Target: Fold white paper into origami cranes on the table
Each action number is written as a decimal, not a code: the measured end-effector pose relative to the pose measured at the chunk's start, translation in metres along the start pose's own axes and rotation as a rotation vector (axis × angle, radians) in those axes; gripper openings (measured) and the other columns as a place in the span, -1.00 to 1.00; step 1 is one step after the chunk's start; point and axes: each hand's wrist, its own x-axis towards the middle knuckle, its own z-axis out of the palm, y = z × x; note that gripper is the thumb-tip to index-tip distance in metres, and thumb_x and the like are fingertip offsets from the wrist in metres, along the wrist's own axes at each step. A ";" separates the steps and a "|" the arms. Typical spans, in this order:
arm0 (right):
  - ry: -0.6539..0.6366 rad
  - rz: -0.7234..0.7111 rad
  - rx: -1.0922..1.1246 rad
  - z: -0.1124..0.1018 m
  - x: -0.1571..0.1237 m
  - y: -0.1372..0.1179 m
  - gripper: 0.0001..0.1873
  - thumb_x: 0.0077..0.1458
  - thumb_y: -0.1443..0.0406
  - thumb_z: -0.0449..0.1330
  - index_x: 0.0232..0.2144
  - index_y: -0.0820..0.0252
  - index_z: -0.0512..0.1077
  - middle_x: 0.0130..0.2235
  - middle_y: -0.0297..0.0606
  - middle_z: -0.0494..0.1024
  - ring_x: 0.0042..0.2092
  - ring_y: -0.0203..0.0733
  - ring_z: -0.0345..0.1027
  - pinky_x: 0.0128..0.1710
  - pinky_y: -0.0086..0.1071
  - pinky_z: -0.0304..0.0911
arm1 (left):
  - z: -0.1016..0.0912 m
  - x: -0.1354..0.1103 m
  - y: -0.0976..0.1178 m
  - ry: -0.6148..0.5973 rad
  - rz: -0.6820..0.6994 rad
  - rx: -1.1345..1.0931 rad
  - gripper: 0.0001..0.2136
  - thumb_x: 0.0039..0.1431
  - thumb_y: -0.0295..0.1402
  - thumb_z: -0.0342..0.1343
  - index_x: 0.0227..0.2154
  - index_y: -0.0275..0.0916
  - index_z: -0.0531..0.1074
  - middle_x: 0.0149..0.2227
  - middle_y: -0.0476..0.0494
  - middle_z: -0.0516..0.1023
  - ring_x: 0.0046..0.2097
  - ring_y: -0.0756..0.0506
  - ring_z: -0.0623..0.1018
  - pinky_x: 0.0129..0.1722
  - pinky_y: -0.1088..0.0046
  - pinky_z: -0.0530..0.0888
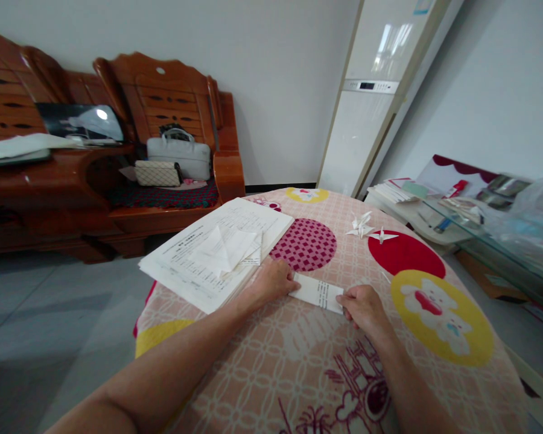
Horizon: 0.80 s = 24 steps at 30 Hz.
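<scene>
Paper [314, 292] folded into a flat strip, with lines of print toward its right end, lies near the middle of the round table, on a pink patterned tablecloth [253, 386]. The left hand [275, 279] has its fingers curled in and grips the strip's left end by the thumb; the right hand [363, 306] pinches the right end between thumb and bent fingers. Just left of the left hand is a stack of printed sheets [174, 259], and on it rests a white folded piece [226, 248] with a pointed top. Farther off, to the right, small white folded figures [361, 224] shaped like birds stand close together, one at the edge of the cloth's red oval [409, 256]. At the far left, a grey bag [185, 161] and a quilted purse [157, 173] sit on a wooden chair [228, 175]; a tall white cabinet unit [366, 126] stands against the far wall.
</scene>
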 end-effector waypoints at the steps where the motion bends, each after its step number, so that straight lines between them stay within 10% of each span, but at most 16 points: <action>1: 0.001 -0.007 -0.001 0.000 0.000 0.000 -0.65 0.05 0.26 0.12 -0.73 0.21 0.38 -0.68 -0.25 0.46 -0.67 -0.34 0.24 -0.60 -0.47 0.05 | 0.000 0.000 0.000 0.001 0.002 0.004 -0.76 -0.05 -0.25 0.15 -0.69 -0.28 0.41 -0.69 0.05 0.26 -0.56 0.05 0.27 -0.49 0.50 0.13; 15: 0.004 0.006 -0.009 0.000 0.001 0.000 -0.67 0.04 0.26 0.12 -0.71 0.21 0.39 -0.68 -0.25 0.47 -0.65 -0.33 0.27 -0.59 -0.47 0.06 | 0.000 -0.007 0.003 0.039 -0.009 0.023 -0.85 0.00 -0.27 0.16 -0.52 -0.26 0.45 -0.52 -0.02 0.46 -0.43 -0.02 0.42 -0.39 0.48 0.28; 20: 0.011 0.000 -0.017 0.001 0.001 0.000 -0.68 0.03 0.26 0.12 -0.70 0.21 0.40 -0.68 -0.25 0.47 -0.65 -0.33 0.27 -0.60 -0.47 0.05 | 0.005 -0.010 0.003 0.143 0.327 -0.028 -0.78 0.02 -0.51 0.13 -0.23 -0.26 0.37 -0.18 -0.13 0.48 -0.12 -0.09 0.45 -0.11 0.41 0.37; 24: 0.016 0.008 -0.017 0.001 0.000 0.000 -0.70 0.02 0.25 0.13 -0.69 0.22 0.41 -0.68 -0.26 0.47 -0.65 -0.33 0.27 -0.61 -0.48 0.04 | 0.010 -0.009 0.002 -0.004 0.570 -0.104 -0.69 0.03 -0.67 -0.03 -0.19 -0.26 0.37 -0.10 -0.16 0.45 -0.09 -0.07 0.45 -0.08 0.44 0.39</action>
